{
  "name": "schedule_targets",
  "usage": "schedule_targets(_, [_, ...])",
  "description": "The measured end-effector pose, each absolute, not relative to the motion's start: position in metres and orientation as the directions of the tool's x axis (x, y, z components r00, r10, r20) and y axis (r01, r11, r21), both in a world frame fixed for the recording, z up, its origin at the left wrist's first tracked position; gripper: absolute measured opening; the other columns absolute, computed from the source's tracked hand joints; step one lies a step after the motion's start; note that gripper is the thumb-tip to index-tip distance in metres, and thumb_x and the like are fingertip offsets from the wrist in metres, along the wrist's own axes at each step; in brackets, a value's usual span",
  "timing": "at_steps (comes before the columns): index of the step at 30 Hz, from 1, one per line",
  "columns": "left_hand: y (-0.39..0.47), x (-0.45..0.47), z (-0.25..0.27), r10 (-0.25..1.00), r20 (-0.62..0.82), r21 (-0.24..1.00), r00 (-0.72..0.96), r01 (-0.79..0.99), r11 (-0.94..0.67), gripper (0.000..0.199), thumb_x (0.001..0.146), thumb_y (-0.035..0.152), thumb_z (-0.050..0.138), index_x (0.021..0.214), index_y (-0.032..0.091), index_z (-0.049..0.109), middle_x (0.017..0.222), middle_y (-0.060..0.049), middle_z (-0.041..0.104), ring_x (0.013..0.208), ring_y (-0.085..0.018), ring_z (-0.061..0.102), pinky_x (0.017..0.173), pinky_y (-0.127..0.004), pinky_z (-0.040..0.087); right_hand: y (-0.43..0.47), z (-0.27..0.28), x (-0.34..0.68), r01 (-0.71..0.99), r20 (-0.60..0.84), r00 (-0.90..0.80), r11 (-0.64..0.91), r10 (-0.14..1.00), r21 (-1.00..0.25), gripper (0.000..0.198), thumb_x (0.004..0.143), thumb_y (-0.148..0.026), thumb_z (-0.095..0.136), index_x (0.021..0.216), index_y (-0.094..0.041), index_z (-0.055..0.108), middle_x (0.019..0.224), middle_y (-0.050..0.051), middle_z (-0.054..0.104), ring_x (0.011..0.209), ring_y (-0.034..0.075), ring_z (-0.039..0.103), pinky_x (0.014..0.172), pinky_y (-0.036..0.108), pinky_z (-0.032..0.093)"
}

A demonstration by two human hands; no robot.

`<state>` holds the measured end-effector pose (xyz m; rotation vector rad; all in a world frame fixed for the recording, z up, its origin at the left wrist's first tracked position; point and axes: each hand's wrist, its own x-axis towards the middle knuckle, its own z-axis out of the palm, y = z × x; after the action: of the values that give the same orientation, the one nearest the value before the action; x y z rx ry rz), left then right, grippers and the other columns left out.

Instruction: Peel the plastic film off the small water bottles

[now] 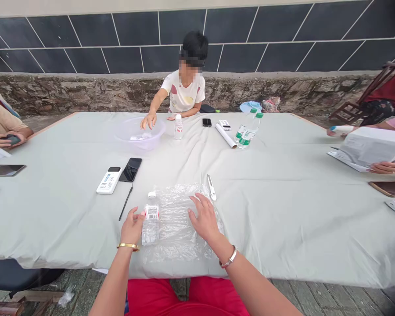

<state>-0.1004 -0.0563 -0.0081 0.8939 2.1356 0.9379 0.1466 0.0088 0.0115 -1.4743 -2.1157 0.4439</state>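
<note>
hands (131, 226) on bottle (150, 223), plastic sheet (179, 224)

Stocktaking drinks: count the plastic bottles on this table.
4: one bottle lying by the left hand; one small bottle upright before the far person; two green-capped bottles leaning together, far right. Others may be hidden.

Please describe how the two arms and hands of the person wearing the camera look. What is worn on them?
Both arms are bare, with no sleeves and no gloves in view. The left hand has a plain gold bangle around its wrist. The right hand has a silver bracelet around its wrist, thinner, with a small clasp or link. I can make out no rings, and no nail polish for certain.
</note>
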Motion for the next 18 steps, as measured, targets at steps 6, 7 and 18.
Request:
schedule_targets(6, [-0.057,-0.088,-0.002,0.850,-0.157,0.758,-0.503,0.490,0.430,0.048,0.083,0.045,0.041,0.120,0.018,0.057,0.086,-0.005,0.069,0.075,-0.021,0.065,0.073,-0.036,0.050,-0.007,0.023,0.081,0.625,-0.226,-0.422,0.101,0.878,-0.774,0.075,0.080,-0.058,0.052,0.139,-0.017,0.034,0.098,0.009,0.066,0.088,0.024,0.064,0.076,0.034,0.047])
schedule_targets(7, [-0.056,-0.085,-0.002,0.856,-0.123,0.768,-0.502,0.498,0.403,0.045,0.084,0.041,0.039,0.118,0.018,0.058,0.091,-0.006,0.069,0.082,-0.022,0.065,0.076,-0.035,0.050,-0.009,0.022,0.071,0.636,-0.250,-0.436,0.100,0.865,-0.765,0.085,0.075,-0.063,0.054,0.142,-0.018,0.028,0.101,0.010,0.066,0.092,0.026,0.063,0.077,0.035,0.046])
schedule_targets(18, [-0.047,-0.074,-0.012,0.874,-0.137,0.799,-0.466,0.469,0.376,0.038,0.078,0.050,0.045,0.092,0.019,0.062,0.082,-0.008,0.066,0.071,-0.023,0.061,0.068,-0.035,0.046,0.002,-0.004,0.062,0.462,-0.278,-0.375,-0.082,0.885,-0.883,0.099,0.066,-0.048,0.068,0.146,-0.018,0.019,0.103,0.007,0.065,0.095,0.025,0.061,0.081,0.036,0.047])
